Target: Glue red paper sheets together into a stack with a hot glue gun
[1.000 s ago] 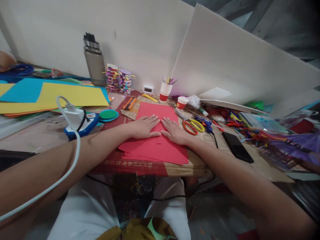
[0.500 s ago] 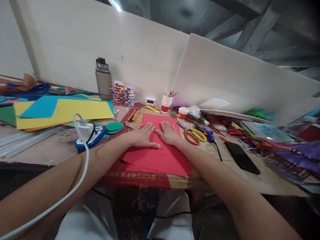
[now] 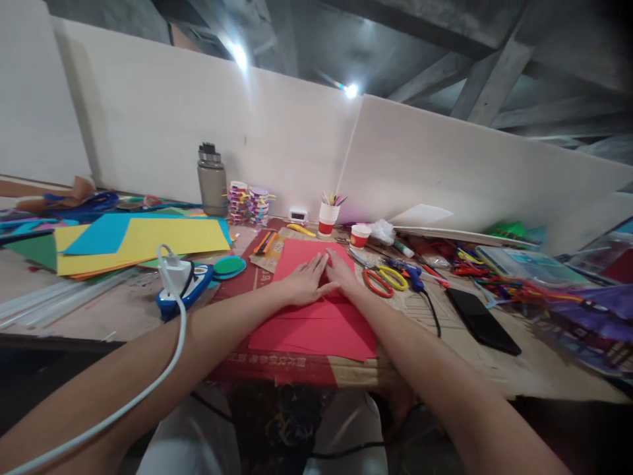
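Several sheets of red paper (image 3: 311,333) lie stacked on the cardboard-covered table in front of me. My left hand (image 3: 305,282) rests flat on the upper part of the sheets, fingers stretched out and angled to the right. Beside it and touching it, my right hand (image 3: 341,274) lies on the paper with its fingers extended; part of them is hidden behind the left fingers. Neither hand grips anything. Right of the paper are orange-handled scissors (image 3: 378,284) and yellow-handled scissors (image 3: 395,280).
A blue power strip (image 3: 185,297) with a white cable stands left, near coloured paper (image 3: 173,241). A bottle (image 3: 212,185), a paper cup of pencils (image 3: 326,220) and a small cup (image 3: 360,237) line the back. A glue gun (image 3: 414,274) and phone (image 3: 482,321) lie right.
My left hand has slid right across the red paper until it meets my right hand. The camera view has tilted slightly upward.
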`<state>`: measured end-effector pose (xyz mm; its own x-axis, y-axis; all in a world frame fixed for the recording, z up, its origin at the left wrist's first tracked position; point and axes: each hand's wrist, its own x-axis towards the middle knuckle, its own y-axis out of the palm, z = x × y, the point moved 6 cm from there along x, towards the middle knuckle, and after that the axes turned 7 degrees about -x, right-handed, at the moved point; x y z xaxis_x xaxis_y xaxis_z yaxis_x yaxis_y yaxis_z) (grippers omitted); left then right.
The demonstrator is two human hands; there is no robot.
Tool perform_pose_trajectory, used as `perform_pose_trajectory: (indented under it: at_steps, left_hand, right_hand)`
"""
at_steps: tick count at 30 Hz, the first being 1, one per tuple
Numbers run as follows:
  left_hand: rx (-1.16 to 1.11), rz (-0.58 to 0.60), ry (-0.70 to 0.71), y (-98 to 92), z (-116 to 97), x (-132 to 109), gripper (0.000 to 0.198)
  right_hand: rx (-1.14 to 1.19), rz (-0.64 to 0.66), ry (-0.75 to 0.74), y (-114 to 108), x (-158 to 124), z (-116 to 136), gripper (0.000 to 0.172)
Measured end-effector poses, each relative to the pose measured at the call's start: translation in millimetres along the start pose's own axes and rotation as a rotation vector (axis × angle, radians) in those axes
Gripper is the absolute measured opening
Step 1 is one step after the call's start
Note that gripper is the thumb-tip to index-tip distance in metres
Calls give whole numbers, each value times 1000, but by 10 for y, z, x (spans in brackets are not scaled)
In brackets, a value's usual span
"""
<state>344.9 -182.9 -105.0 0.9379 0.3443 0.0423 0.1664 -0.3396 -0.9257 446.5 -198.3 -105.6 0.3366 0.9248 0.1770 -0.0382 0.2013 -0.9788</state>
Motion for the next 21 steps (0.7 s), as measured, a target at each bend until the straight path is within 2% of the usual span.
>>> perform_pose_trajectory:
  at_steps: [2, 6, 7, 8, 10, 12, 15, 19, 21]
  left_hand:
    - [34, 31, 7, 39, 6, -19, 91]
    - [102, 86, 58, 75, -5, -40, 87]
    - [109, 93, 57, 72, -8, -40, 88]
    - [110, 97, 53, 65, -12, -39, 89]
    - [108, 105, 46, 52, -25, -38, 91]
    - [110, 103, 45, 36, -40, -39, 91]
    - [120, 93, 47, 20, -46, -44, 89]
    - [124, 82, 53, 12, -24, -57, 86]
    - [109, 34, 78, -20, -31, -73, 83]
  right_hand:
    - [111, -153, 112, -212, 2, -203, 51]
    - [82, -274, 244, -610, -116, -713, 46]
    - [45, -265, 295, -672, -165, -851, 43]
    - [-92, -169, 364, -679, -210, -979, 43]
    - [-246, -17, 407, -652, -294, -1135, 38]
    - [-299, 88, 378, -571, -345, -1158, 32]
    - [-317, 151, 318, -445, -358, -1055, 30]
    - [-338, 161, 311, -378, -331, -949, 35]
    - [-335, 149, 316, -392, -319, -943, 36]
